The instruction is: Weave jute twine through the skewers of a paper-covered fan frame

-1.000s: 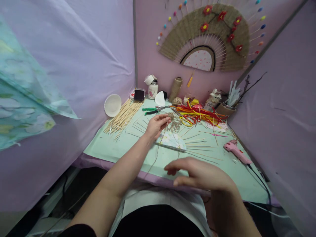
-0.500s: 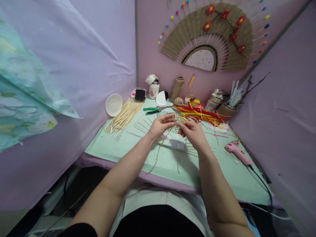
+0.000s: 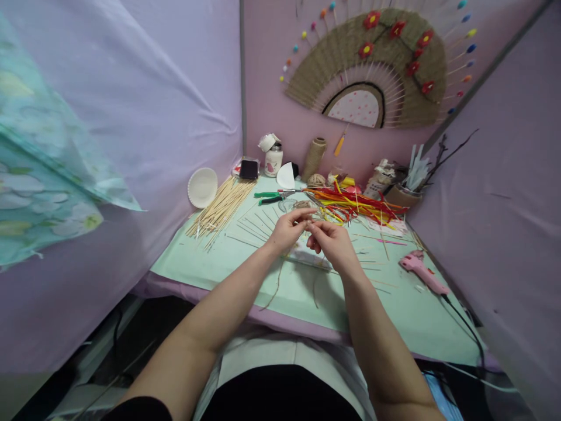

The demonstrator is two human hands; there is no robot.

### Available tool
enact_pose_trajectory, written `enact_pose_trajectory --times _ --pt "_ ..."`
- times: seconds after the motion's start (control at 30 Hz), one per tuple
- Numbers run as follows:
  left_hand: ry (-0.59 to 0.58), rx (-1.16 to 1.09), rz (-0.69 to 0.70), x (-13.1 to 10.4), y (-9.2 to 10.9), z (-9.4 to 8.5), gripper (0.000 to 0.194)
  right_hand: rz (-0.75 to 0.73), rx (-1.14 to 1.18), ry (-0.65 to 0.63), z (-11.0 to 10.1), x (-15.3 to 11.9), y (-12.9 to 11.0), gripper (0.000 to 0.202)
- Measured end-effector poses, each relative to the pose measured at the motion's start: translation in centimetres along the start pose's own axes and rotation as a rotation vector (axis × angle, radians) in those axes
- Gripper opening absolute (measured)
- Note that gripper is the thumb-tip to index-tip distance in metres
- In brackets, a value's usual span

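My left hand [image 3: 290, 229] and my right hand [image 3: 328, 237] meet over the middle of the table, thumbs and fingertips pinched close together. Brown twine [image 3: 277, 287] runs down from between them, one strand trailing to the left front and another hanging toward the front at the right. Both hands seem to pinch this twine, though the exact spot is tiny. Beneath them lies a piece with thin sticks [image 3: 252, 229] fanning outward and a pale patterned block [image 3: 309, 256], partly covered by my hands.
Bamboo sticks [image 3: 221, 211] and a white dish [image 3: 202, 187] lie at the left. Green-handled pliers [image 3: 268, 197], a twine roll [image 3: 314, 161] and red and yellow strips [image 3: 363, 204] are behind. A pink glue gun [image 3: 423, 272] with its cable rests at the right.
My right hand has shifted slightly left and down, closer against my left hand. My left hand has moved slightly right and down.
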State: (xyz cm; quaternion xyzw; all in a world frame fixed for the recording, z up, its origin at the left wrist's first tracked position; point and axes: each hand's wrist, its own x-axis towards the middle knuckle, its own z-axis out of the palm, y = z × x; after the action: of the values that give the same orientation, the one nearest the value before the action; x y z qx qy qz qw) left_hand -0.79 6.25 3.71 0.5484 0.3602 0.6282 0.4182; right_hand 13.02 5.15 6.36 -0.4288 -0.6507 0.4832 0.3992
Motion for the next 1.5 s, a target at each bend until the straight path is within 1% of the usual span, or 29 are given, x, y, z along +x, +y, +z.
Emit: enact_pose_trajectory --times 0.07,0.13,0.23,0.3,0.33,0.4,0.5,0.57,0.63,0.67,0.7,0.77,0.8,0.83,0.87,0.93,0.97,1.0,1.1,1.17,1.23,1.3,1.37,1.43,1.5 --pt "0.008 0.037 -0.028 0.0 0.1 0.0 0.027 0.008 0.000 0.002 -0.1 0.0 0.1 0.040" --pt "0.036 0.027 -0.065 0.0 0.2 0.0 0.026 0.015 -0.007 0.004 -0.1 -0.2 0.2 0.040" --pt "0.084 -0.065 -0.095 0.2 0.3 -0.1 0.025 -0.007 -0.079 0.031 0.0 -0.6 0.5 0.035" --pt "0.099 -0.149 -0.125 0.3 0.2 -0.2 0.020 -0.065 -0.197 0.026 0.4 -1.2 0.7 0.029" --pt "0.099 -0.193 -0.148 0.3 0.1 -0.2 0.019 -0.100 -0.269 -0.004 0.6 -1.5 0.8 0.027" --pt "0.090 -0.272 -0.193 0.4 -0.1 -0.2 0.026 -0.153 -0.400 -0.100 1.1 -2.3 1.0 0.025" --pt "0.086 -0.344 -0.247 0.4 -0.1 -0.2 0.034 -0.171 -0.503 -0.210 1.6 -3.3 0.8 0.025" --pt "0.083 -0.376 -0.280 0.3 0.1 -0.1 0.036 -0.173 -0.523 -0.279 1.2 -3.7 0.3 0.024" --pt "0.068 -0.398 -0.303 0.3 0.3 -0.1 0.038 -0.176 -0.509 -0.338 0.3 -3.6 -0.2 0.023" --pt "0.058 -0.404 -0.305 0.2 0.4 -0.1 0.039 -0.176 -0.490 -0.310 -0.3 -3.3 -0.5 0.025" --pt "0.048 -0.407 -0.301 0.2 0.4 -0.1 0.040 -0.179 -0.467 -0.226 -0.9 -2.8 -0.7 0.027" --pt "0.024 -0.398 -0.285 0.2 0.3 -0.2 0.042 -0.201 -0.406 0.045 -1.9 -1.6 -0.6 0.029" --pt "0.015 -0.388 -0.273 0.3 0.2 -0.2 0.042 -0.208 -0.363 0.155 -2.2 -0.8 -0.4 0.028" --pt "0.007 -0.375 -0.260 0.3 0.0 -0.2 0.043 -0.202 -0.308 0.197 -2.4 -0.1 -0.1 0.026" --pt "0.002 -0.359 -0.243 0.3 -0.2 -0.3 0.043 -0.173 -0.246 0.168 -2.4 0.5 0.3 0.027" --pt "-0.005 -0.319 -0.201 0.4 -0.5 -0.4 0.043 -0.050 -0.126 0.002 -2.3 1.3 1.1 0.036" --pt "-0.006 -0.293 -0.175 0.5 -0.6 -0.5 0.043 0.018 -0.069 -0.064 -2.2 1.5 1.4 0.037" --pt "-0.006 -0.258 -0.149 0.5 -0.8 -0.5 0.042 0.071 -0.009 -0.093 -2.3 1.5 1.5 0.037" --pt "0.018 -0.086 -0.066 0.4 -1.0 -0.5 0.038 0.136 0.203 -0.054 -3.0 0.8 0.5 0.038" --pt "0.052 0.040 -0.010 0.2 -1.0 -0.3 0.035 0.136 0.279 -0.076 -3.4 -0.1 -0.8 0.038" --pt "0.079 0.096 0.014 0.1 -0.9 -0.1 0.036 0.122 0.229 -0.146 -3.1 -1.3 -2.2 0.038" --pt "0.086 0.048 -0.020 0.1 -0.8 0.1 0.037 0.107 0.089 -0.231 -2.1 -2.8 -3.1 0.034" --pt "0.101 -0.083 -0.118 0.2 -0.6 0.1 0.035 0.083 -0.105 -0.318 -0.7 -4.4 -3.2 0.029" --pt "0.121 -0.251 -0.237 0.4 -0.2 -0.1 0.029 0.033 -0.316 -0.409 0.6 -6.1 -3.0 0.026" --pt "0.134 -0.380 -0.320 0.5 0.1 -0.2 0.024 -0.039 -0.510 -0.562 1.1 -7.6 -2.8 0.026"
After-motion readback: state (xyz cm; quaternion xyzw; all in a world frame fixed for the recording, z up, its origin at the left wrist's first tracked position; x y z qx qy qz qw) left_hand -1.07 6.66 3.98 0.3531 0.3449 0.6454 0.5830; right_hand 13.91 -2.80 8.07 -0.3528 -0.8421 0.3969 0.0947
